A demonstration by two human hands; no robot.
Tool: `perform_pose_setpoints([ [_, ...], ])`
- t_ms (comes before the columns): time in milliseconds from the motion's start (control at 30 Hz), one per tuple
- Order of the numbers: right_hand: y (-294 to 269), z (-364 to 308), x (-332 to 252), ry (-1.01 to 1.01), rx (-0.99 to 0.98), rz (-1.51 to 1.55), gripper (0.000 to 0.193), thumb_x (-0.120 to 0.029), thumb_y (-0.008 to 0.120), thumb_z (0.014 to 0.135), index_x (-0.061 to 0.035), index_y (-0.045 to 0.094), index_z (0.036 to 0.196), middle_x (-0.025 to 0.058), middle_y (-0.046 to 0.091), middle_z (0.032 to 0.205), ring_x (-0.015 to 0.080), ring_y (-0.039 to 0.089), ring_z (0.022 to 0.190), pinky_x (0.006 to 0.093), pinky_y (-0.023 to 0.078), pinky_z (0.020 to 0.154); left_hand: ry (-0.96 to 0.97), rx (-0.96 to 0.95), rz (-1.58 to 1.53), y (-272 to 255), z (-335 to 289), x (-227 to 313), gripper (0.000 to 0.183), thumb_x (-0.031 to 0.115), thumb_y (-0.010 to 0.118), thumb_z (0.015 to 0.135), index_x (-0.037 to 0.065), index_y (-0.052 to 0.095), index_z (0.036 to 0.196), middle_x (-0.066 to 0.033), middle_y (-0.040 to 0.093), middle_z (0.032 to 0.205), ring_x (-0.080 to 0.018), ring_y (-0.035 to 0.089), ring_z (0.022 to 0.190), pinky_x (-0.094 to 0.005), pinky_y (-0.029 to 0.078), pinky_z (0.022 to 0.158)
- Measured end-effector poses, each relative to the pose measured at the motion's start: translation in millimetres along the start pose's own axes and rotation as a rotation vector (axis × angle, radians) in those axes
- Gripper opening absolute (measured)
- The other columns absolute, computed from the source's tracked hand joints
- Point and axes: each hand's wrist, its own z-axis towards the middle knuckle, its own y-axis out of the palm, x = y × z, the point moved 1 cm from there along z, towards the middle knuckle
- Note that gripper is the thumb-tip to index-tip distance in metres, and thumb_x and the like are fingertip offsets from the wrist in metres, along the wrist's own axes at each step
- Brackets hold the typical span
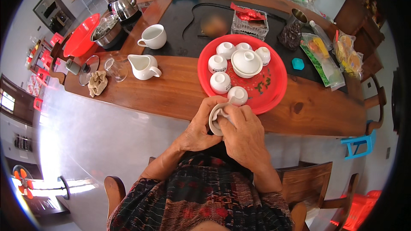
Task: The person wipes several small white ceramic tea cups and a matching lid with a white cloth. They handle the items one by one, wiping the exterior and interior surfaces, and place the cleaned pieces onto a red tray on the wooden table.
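My left hand is closed around a small white teacup, held tilted at the near edge of the table with its mouth facing up toward me. The fingers of my right hand reach into the cup, pressed on a white wad, a tissue or thin cloth; its kind is partly hidden. Just beyond lies a round red tray. On it several white teacups, such as the nearest one, stand upside down around a lidded white bowl.
Left on the wooden table are a white pitcher, a large white cup, a drinking glass, a crumpled tan cloth, a red basin and a steel kettle. Food packets lie at right.
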Motion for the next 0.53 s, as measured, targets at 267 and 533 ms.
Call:
perform_pose_setpoints([
  [267,-6.3,-6.9,14.3,0.138,-0.084,0.703,0.03,-0.001,0.055,0.071,-0.001,0.06,0.101,0.0133,0.053,0.105,0.0283,0.054,0.093,0.0345,0.047,0.074,-0.12,-0.071,-0.287,0.6,0.1,1.9,0.079,0.001,0.076,0.069,0.007,0.029,0.132,-0.0067,0.048,0.121,-0.0155,0.047,0.113,-0.0315,0.041,0.094],
  [533,-4.6,-4.1,2.8,0.031,-0.012,0.55,0.038,-0.003,0.057,0.074,-0.0006,0.057,0.111,0.0153,0.05,0.119,0.0357,0.05,0.1,0.0405,0.042,0.087,-0.297,-0.046,-0.561,-3.5,-6.7,8.2,0.092,0.046,0.065,0.08,0.008,0.011,0.144,-0.0095,0.038,0.135,-0.0204,0.038,0.125,-0.0349,0.03,0.103],
])
